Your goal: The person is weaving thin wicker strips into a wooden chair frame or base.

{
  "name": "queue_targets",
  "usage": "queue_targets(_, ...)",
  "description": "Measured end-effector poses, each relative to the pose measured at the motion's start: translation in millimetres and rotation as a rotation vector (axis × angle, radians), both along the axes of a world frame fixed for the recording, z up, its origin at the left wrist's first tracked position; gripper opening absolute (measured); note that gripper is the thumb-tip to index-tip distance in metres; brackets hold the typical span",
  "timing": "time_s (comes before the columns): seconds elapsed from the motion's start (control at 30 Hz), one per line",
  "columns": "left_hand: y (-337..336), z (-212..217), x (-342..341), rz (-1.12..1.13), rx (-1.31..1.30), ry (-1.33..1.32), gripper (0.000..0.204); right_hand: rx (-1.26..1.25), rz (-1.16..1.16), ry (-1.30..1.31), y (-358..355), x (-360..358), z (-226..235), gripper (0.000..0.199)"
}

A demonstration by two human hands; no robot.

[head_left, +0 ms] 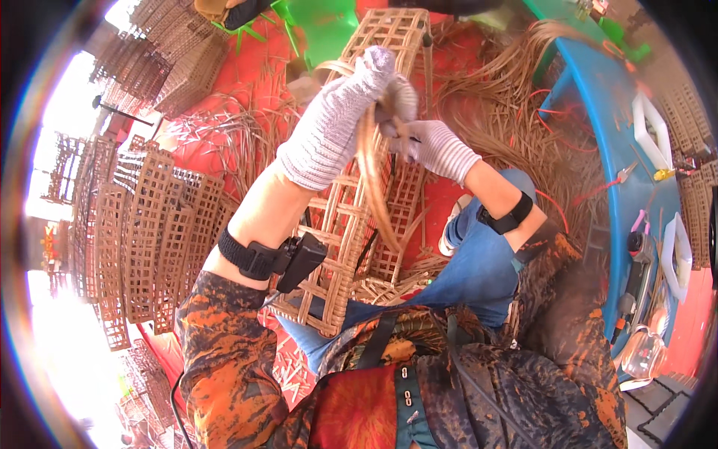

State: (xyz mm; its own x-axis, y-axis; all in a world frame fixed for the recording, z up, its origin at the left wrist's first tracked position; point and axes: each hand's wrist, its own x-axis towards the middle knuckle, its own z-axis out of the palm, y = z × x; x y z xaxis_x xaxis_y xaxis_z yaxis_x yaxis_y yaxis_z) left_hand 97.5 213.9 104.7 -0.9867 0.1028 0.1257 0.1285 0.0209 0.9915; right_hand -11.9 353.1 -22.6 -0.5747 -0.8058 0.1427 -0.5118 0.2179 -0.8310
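Between my knees stands a long woven rattan frame (335,280) with an open lattice, reaching from my lap to the far top. My left hand (348,105), in a white-and-grey knit glove, is closed over the frame's upper part. It grips a bundle of flat tan rattan strips (368,168), whose loose ends hang down toward me. Just right of it, my right hand (440,151), in a striped glove, has its fingers pinched together close to the strips. A small dark bit shows at those fingertips, too blurred to name.
Stacks of woven lattice panels (142,239) stand at the left. Long loose strips (501,82) cover the red floor at the far right. A blue table (598,97) with tools and white frames curves along the right, and a green chair (321,30) is at the far side.
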Motion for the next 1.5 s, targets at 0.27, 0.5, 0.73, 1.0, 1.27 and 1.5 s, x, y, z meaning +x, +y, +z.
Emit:
queue_targets(0.27,-18,6,-25,0.062,0.283,0.047,0.042,-0.078,0.122,-0.522,18,13,27,0.022)
queue_targets(0.5,-15,21,-3,0.2,-0.23,0.297,0.06,-0.303,0.001,-0.47,47,-1,85,0.023)
queue_targets(0.73,-70,19,26,0.253,0.054,0.214,0.056,-1.116,-0.172,-0.896,155,-188,166,0.022)
queue_targets(1.0,-91,8,52,0.224,0.343,0.095,0.056,-1.359,-0.337,-0.559,285,-304,226,0.02)
queue_targets(1.27,-77,18,49,0.164,0.389,0.116,0.057,-0.178,-1.042,0.043,225,-290,87,0.032)
queue_targets(1.5,-62,26,58,0.161,0.349,0.154,0.055,0.243,-0.613,0.819,85,-168,-13,0.03)
